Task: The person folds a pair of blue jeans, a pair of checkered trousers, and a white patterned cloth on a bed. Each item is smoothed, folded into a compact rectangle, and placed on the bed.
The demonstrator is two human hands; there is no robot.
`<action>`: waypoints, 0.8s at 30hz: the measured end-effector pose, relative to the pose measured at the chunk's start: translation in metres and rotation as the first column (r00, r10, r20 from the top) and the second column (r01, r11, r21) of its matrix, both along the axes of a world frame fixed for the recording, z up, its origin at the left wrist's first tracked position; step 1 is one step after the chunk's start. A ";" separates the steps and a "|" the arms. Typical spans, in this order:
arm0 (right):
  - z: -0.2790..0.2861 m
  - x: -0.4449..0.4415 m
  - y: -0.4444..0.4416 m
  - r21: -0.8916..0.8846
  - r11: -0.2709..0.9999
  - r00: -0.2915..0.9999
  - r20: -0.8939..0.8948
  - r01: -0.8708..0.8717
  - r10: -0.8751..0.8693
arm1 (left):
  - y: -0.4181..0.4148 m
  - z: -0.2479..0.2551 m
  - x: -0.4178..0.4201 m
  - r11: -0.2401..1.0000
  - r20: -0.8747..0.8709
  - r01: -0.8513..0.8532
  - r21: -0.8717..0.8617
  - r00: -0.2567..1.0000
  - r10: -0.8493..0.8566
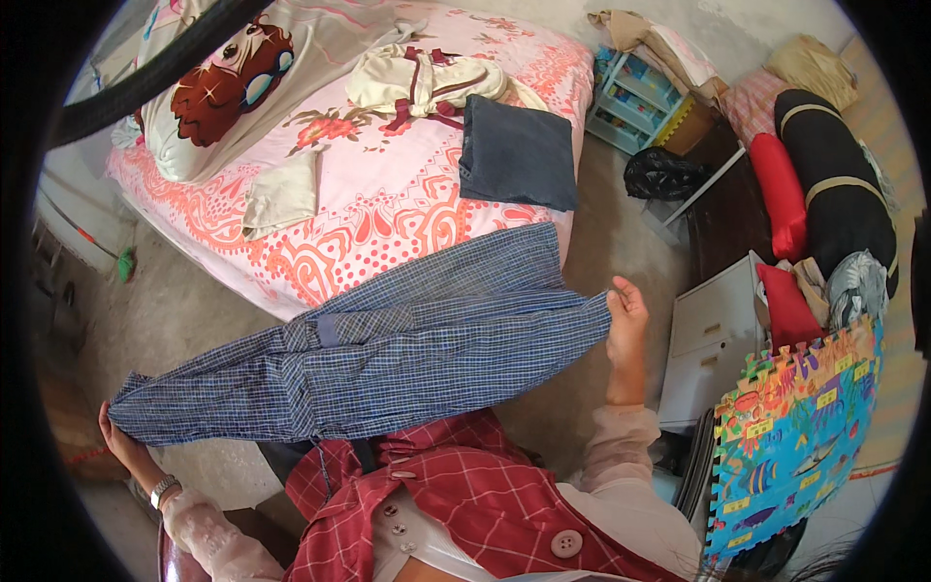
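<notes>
A blue-and-white checked cloth garment (436, 349) is stretched sideways in front of me, its kind not certain. My left hand (120, 440) grips its left end, and a wristwatch (164, 489) circles that wrist. On the other side, my right hand (627, 313) pinches the right end between thumb and fingers. Part of the cloth's far layer overlaps the near edge of the bed (349, 269). A folded dark navy garment (518, 151) lies on the bed beyond it. To its left rests a small folded cream cloth (282, 193).
A cream bag with maroon straps (429, 80) and a white cloth with a cartoon print (233, 80) lie on the bed. Right of me stand a white drawer cabinet (709, 349) and a colourful foam puzzle mat (800, 444). A black plastic bag (665, 173) sits beyond.
</notes>
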State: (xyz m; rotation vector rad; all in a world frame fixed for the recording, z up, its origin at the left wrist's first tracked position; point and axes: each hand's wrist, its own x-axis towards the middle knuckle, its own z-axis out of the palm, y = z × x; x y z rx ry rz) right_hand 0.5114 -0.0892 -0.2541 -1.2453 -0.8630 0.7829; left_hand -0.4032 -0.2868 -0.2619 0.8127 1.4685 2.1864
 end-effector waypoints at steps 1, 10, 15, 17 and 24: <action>-0.003 0.001 -0.004 -0.005 1.000 1.000 -0.029 -0.008 0.008 | 0.000 -0.003 0.001 1.000 0.004 -0.003 -0.004 1.000 0.003; -0.019 0.011 -0.001 0.020 0.998 0.980 -0.190 -0.055 0.058 | -0.016 -0.019 0.008 0.992 0.030 -0.112 -0.060 0.993 0.114; -0.038 0.006 0.045 0.083 0.997 0.991 -0.130 -0.012 0.023 | -0.015 -0.017 0.007 0.991 0.037 -0.118 -0.066 0.992 0.120; -0.030 -0.002 0.064 0.154 0.988 0.991 -0.133 -0.015 0.035 | -0.018 -0.015 0.011 0.991 0.050 -0.119 -0.058 0.991 0.122; -0.014 -0.011 0.105 0.294 0.955 0.974 -0.197 -0.049 0.111 | -0.040 -0.014 0.026 0.982 0.052 -0.188 -0.033 0.980 0.190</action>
